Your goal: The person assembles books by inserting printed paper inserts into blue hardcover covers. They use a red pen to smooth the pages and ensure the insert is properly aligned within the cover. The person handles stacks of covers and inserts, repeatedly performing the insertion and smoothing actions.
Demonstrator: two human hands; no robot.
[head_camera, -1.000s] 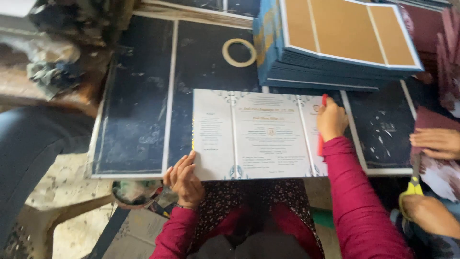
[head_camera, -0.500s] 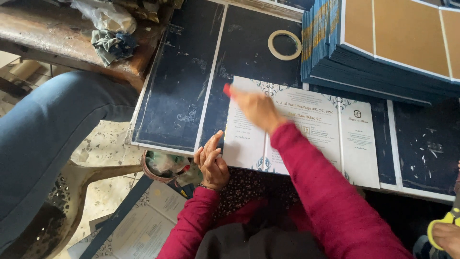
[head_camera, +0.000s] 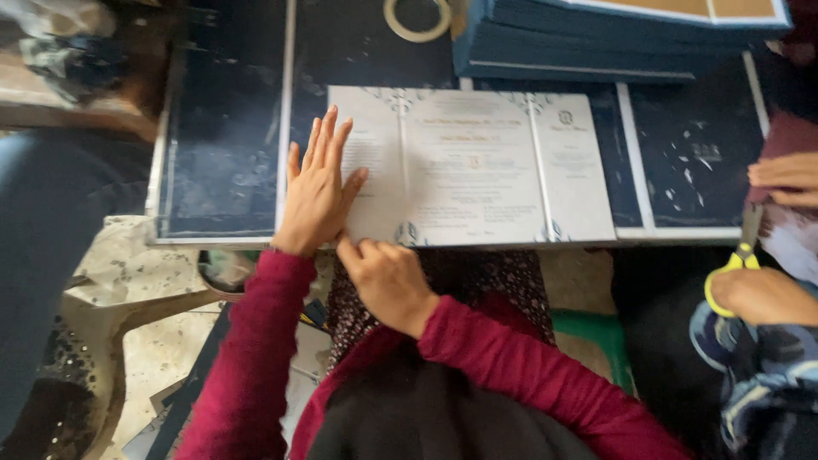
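Observation:
A white three-panel printed card [head_camera: 477,170] lies open on a dark board [head_camera: 221,162] in front of me. My left hand [head_camera: 317,192] presses flat on the card's left panel, fingers spread. Just below it, my right hand [head_camera: 385,277] rests at the card's lower left edge with the fingers curled and the index fingertip on the corner. Both of my arms are in dark red sleeves.
A tape ring [head_camera: 416,19] lies at the back of the board. A stack of dark blue cards [head_camera: 588,51] stands behind the white card. At the right, another person's hands [head_camera: 788,179] work with yellow-handled scissors [head_camera: 731,266]. Someone's blue-clad leg [head_camera: 51,247] is at the left.
My right hand drew back from its reach across the card to the lower left edge. My left hand moved up from that edge and now lies flat on the left panel.

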